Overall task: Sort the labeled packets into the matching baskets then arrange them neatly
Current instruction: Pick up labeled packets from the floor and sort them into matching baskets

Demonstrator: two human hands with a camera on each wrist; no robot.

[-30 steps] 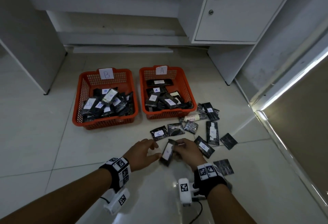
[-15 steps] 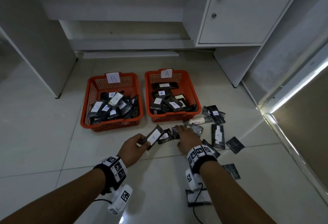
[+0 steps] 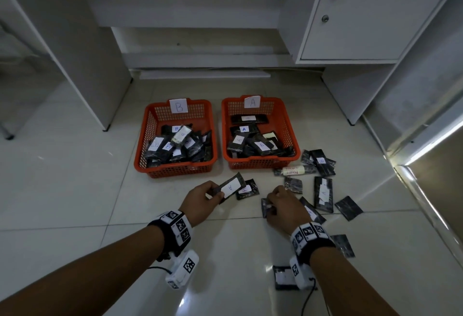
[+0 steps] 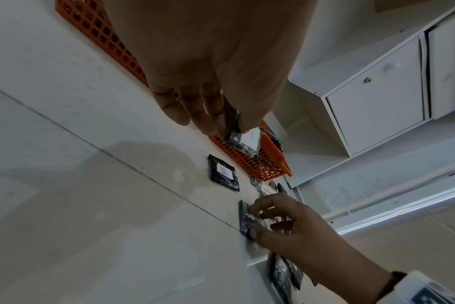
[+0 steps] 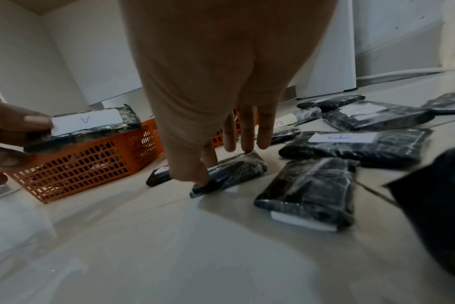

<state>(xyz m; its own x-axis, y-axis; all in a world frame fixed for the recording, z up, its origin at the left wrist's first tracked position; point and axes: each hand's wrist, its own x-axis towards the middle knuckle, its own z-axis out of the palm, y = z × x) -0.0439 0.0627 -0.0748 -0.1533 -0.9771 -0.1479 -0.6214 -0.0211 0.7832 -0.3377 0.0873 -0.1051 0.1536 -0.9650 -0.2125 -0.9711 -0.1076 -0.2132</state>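
Holding, left hand (image 3: 200, 199): pinched black plastic-wrapped packet with white "A" label (image 3: 230, 187) between thumb and fingers, lifted over the pale tiled floor (image 3: 75, 190), in front of both baskets.
Touching, right hand (image 3: 283, 206): fingertips down on a black wrapped packet lying on the tiles (image 5: 229, 174), thumb at its near end, other fingers at its far edge; packet not lifted.
Left basket: orange plastic mesh basket with "B" card (image 3: 150, 125), filled with a loose heap of black packets.
Right basket: orange plastic mesh basket with "A" card (image 3: 288, 120), held fewer packets, several showing "A".
Loose packets: scattered on tiles right of the A basket and round the right hand; one labelled packet (image 3: 248, 189) just beside the held one.
Background: white cabinet with door (image 3: 363, 15).
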